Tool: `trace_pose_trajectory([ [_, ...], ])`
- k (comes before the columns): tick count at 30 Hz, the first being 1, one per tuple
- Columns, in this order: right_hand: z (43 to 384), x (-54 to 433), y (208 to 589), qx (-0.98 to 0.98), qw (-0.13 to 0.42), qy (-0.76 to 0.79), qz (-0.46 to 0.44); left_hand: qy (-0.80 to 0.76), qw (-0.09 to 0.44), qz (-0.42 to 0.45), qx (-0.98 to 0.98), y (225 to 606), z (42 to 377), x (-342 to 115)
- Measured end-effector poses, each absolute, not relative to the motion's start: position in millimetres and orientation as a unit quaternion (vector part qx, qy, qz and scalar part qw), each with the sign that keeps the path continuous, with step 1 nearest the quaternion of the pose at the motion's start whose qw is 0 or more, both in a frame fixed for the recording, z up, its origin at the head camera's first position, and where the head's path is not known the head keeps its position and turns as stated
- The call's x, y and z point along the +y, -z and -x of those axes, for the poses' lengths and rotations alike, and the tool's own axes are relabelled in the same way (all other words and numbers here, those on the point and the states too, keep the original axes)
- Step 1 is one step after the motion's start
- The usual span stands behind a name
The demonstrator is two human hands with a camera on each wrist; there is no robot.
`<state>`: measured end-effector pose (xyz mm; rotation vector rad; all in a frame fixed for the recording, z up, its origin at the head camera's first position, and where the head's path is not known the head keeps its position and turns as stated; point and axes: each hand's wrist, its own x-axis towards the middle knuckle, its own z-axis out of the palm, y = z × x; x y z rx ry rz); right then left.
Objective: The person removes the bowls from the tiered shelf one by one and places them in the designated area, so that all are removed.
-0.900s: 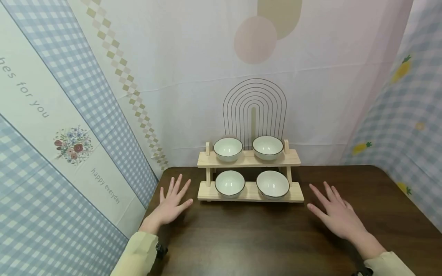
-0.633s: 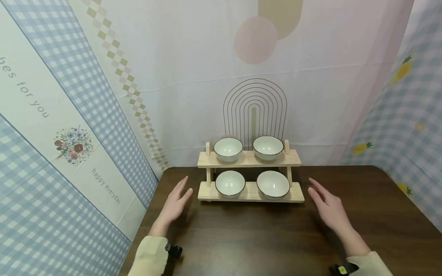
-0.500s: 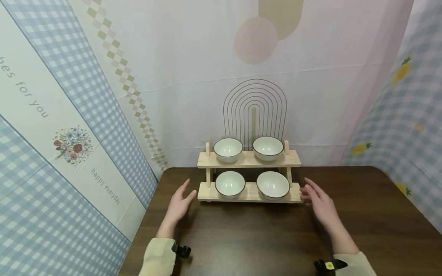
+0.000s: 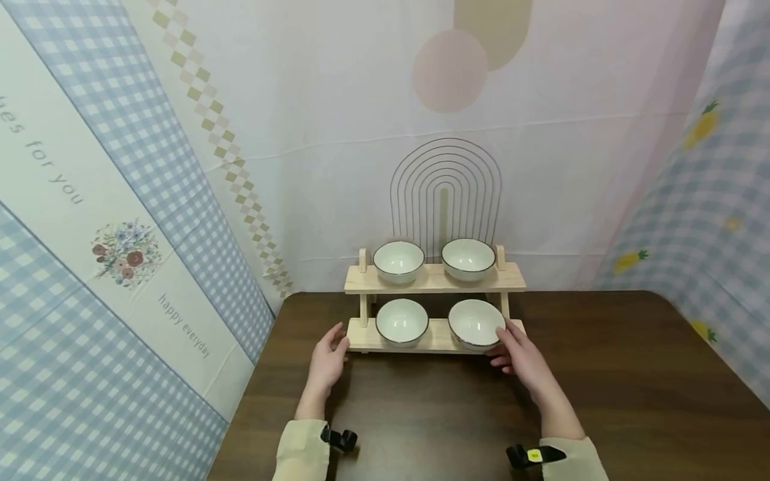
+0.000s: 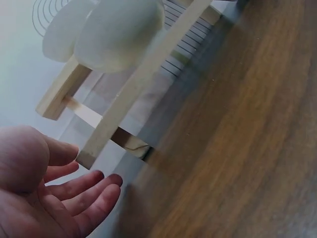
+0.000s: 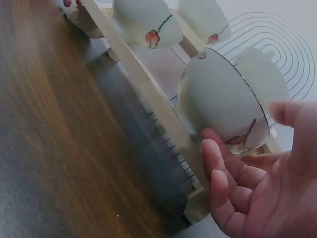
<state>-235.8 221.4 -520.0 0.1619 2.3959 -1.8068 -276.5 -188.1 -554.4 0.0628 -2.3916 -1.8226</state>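
A two-tier wooden rack (image 4: 433, 284) carries white bowls with dark rims, two on each tier. My right hand (image 4: 523, 357) is at the lower right bowl (image 4: 475, 323); the thumb lies at its rim and the fingers curl about its outer side. In the right wrist view this bowl (image 6: 218, 101) shows a small red painted motif, and it sits tilted on the rack. My left hand (image 4: 327, 361) is beside the left end of the lower shelf (image 5: 129, 96), thumb tip at the board's end, the other fingers loosely bent and holding nothing. The lower left bowl (image 4: 402, 322) is close by.
On the upper tier are the upper left bowl (image 4: 398, 261) and the upper right bowl (image 4: 468, 259). The rack stands toward the back of a dark wooden table (image 4: 421, 414), before a white patterned cloth (image 4: 337, 133). Checked cloths hang at both sides.
Both hands have come inward from beside the rack, their spread fingers drawing together. The right hand has reached the lower right bowl; the left has reached the shelf's left end.
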Motion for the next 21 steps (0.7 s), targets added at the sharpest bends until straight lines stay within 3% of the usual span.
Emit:
trace_pose_trajectory([
  [21, 229.7, 217.5, 516.1, 0.765, 0.074, 0.638, -0.05, 0.612, 0.061, -0.002, -0.789, 553.7, 276.7, -186.1],
])
